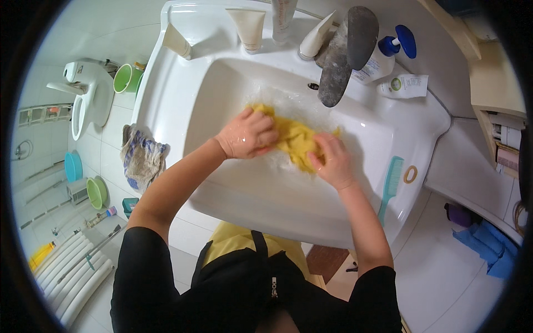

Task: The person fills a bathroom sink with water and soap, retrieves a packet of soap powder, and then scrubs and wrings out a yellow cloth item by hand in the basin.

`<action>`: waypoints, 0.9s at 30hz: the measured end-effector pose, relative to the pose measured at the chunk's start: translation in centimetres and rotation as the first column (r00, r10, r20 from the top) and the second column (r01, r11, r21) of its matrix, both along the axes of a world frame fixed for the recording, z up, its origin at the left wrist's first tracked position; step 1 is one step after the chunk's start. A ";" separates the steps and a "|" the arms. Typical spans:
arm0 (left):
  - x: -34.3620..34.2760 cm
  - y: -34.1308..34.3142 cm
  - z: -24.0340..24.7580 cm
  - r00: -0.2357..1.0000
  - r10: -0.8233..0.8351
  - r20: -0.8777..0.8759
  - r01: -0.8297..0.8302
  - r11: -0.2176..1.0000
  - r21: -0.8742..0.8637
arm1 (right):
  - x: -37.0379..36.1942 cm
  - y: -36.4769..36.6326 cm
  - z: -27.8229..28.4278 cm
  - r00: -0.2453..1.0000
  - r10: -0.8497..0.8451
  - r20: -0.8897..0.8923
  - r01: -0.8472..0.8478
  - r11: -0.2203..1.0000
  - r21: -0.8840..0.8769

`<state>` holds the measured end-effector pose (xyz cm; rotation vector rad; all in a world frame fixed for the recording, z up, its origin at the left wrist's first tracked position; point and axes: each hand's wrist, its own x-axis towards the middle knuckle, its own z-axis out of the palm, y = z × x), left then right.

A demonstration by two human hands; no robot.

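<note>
both hands, left hand [248, 135] and right hand [332, 160], bunched tight around a soggy yellow cloth [294, 141] in the white sink [233, 194], tap [344, 53] just behind

- The yellow cloth [294, 141] in the sink [233, 188] is partly covered by both hands; the left hand [248, 135] hides its left end and the right hand [332, 161] its right end.
- The fingertips of both hands are buried in the cloth's folds, so how tightly they grip cannot be told.
- The tap [347, 53] is blurred, and its base is hidden behind its own spout.
- The tube [282, 19] at the sink's back edge is cut off by the picture's upper edge.
- The drain is hidden under cloth and hands.
- The pump bottle [383, 58] is half hidden behind the tap.
</note>
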<state>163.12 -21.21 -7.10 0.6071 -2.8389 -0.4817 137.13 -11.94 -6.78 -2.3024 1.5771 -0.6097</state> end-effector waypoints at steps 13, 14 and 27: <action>-5.9 0.0 -8.5 0.886 0.421 0.195 -0.376 0.897 -0.230 | 4.1 -5.5 -5.7 0.916 -0.228 -0.329 0.375 0.776 0.506; -7.0 -0.9 -7.0 0.859 0.444 0.256 -0.439 0.895 -0.080 | 3.9 -6.1 -5.6 0.912 -0.353 -0.210 0.409 0.729 0.549; -0.9 0.4 -0.8 0.992 -0.007 0.124 0.016 0.997 -0.075 | 0.9 0.3 0.1 0.928 0.155 -0.340 -0.140 0.988 0.069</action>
